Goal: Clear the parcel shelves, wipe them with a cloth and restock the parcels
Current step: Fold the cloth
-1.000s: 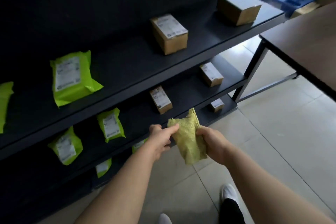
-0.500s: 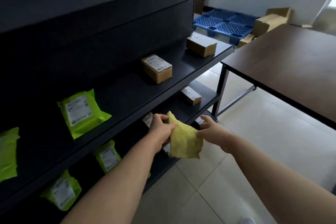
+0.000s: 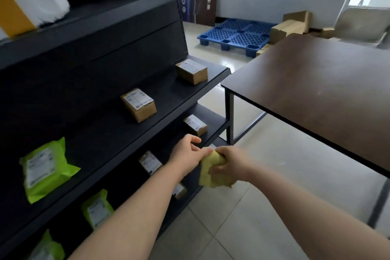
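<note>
Cloth (image 3: 211, 173), soft crumpled yellow-green, gripped in R hand (image 3: 231, 162), L hand (image 3: 187, 151) pinching its top edge

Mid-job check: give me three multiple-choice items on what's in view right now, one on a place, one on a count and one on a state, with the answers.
1. Where is the blue pallet?
A. flat on the floor at the far end of the room
B. stacked on a trolley
C. propped upright against a door

2. How many cardboard boxes sit on the shelf that holds the large green mailer?
A. none
B. two
C. five

3. What state is the yellow cloth in?
A. folded in a bucket
B. hanging from a hook
C. bunched and held off the shelves by both hands

Answers:
1 A: it lies on the tiles.
2 B: one box sits mid-shelf and one near the right end.
3 C: the right hand grips it and the left hand pinches its top edge.
</note>
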